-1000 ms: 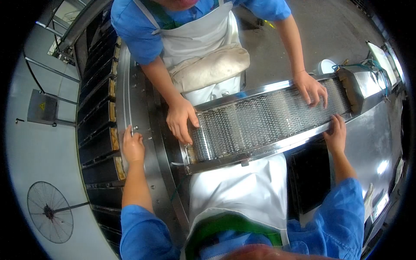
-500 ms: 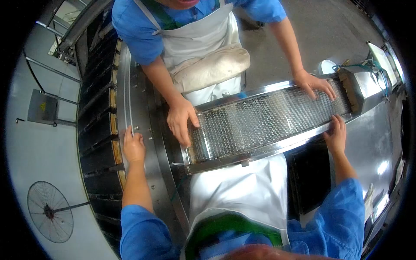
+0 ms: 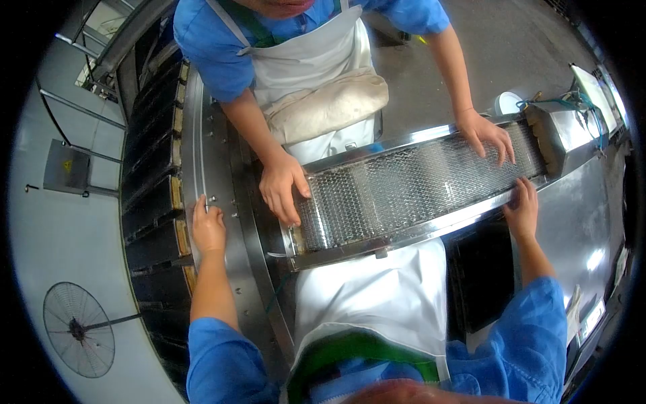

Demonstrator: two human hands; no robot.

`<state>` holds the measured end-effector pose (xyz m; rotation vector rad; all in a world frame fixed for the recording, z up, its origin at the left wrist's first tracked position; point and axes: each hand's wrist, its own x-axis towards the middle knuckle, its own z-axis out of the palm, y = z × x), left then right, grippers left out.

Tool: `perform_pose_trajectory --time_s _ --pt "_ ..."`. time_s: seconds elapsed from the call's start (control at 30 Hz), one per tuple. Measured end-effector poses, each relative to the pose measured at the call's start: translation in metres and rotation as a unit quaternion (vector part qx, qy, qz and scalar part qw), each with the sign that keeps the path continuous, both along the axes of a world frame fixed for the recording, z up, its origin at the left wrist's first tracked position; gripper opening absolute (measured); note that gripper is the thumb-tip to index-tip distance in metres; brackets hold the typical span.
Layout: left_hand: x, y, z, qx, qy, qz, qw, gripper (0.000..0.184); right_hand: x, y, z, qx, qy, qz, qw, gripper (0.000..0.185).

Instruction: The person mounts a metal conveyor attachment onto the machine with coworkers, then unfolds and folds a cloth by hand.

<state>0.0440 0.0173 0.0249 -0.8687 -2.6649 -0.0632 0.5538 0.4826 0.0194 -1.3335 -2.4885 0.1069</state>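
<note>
My left hand (image 3: 208,229) is closed on the edge of a long metal rail (image 3: 197,141) beside a row of dark moulds with tan edges (image 3: 176,195). At the right, my right hand (image 3: 522,209) holds the near side frame (image 3: 437,225) of a mesh conveyor (image 3: 397,188), fingertips over its rim. Across the conveyor stands a co-worker in a white apron (image 3: 309,60). One of the co-worker's hands (image 3: 279,188) rests at the belt's left end; the other (image 3: 486,138) is spread over the mesh near its right end.
A metal housing (image 3: 572,138) with green cords stands at the conveyor's right end, near a white bucket (image 3: 508,103). A metal surface (image 3: 579,215) lies at the right. On the left are a wall fan (image 3: 79,328) and an electrical box (image 3: 66,166).
The dark moulds at the left have shifted along the rail. The co-worker's hand over the right part of the mesh has moved about, right and then slightly back. Both my hands stay in place.
</note>
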Motion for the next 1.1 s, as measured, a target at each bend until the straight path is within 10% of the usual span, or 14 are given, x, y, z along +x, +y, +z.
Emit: perform_pose_trajectory --time_s 1.1 --pt "-0.005 -0.003 -0.003 -0.019 0.011 -0.017 1.0 0.009 0.002 0.003 0.003 -0.005 0.02 0.017 1.0 0.064"
